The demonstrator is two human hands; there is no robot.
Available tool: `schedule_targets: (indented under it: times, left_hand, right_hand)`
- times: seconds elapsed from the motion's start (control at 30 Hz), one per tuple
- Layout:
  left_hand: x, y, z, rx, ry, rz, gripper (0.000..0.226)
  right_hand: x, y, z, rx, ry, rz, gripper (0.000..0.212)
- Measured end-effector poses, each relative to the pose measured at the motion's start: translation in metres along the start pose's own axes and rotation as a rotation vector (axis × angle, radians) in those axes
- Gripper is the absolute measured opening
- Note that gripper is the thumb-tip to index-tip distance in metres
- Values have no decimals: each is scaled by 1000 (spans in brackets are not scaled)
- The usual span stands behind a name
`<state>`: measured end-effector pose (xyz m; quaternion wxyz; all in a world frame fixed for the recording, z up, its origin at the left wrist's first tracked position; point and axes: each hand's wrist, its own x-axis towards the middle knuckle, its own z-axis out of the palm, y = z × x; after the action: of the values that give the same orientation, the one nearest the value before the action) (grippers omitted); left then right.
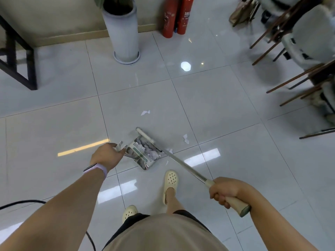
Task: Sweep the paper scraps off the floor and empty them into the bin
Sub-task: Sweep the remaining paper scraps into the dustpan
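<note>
The paper scraps (pixel 147 150) lay heaped inside the metal dustpan (pixel 143 154), which sat on the tiled floor (pixel 226 109) just ahead of the person's forward foot. A few loose scraps remained on the tiles: one (pixel 145 112) beyond the pan, another (pixel 186 138) to its right, and small bits against the pan's right side under the broom pole.

The left hand (pixel 107 154) formed one grip, its fingers curled round the top of the dustpan's upright handle (pixel 121 146), so the pan and its scraps lay just to the right of that hand. The right hand (pixel 226 192) was clenched round the pale grip sleeve at the end of the broom (pixel 183 165). The broom's long axis ran slantwise, from that hand up and leftward to the pale head (pixel 145 135), which rested at the far lip of the pan. The pan's mouth faced away from the person and to the right.

A lilac wristband (pixel 97 170) circled the left wrist. Further off stood a tall white planter (pixel 121 31) and two red fire extinguishers (pixel 178 15) by the wall; white writing ran down the extinguishers but was too blurred to read. Chair legs (pixel 290 80) crowded the right side, and a dark frame (pixel 20 69) stood at the left.
</note>
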<state>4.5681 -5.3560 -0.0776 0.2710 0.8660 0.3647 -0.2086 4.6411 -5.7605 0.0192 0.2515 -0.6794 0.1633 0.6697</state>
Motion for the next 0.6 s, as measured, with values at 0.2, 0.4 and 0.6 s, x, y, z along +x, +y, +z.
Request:
schedule_targets:
  times: [0.2,0.4,0.6]
  left_hand:
    - [-44,-58,1,57,-23,114,39]
    - [-72,-79,2,97,-54,191,47]
    - [-87,-70,10,96,-84,175,45]
  right_hand:
    - [-17,53,48,274,157,-27,20]
    - [-35,86,80,469,307,-56,20]
    - [-37,95,76,451,450,-56,7]
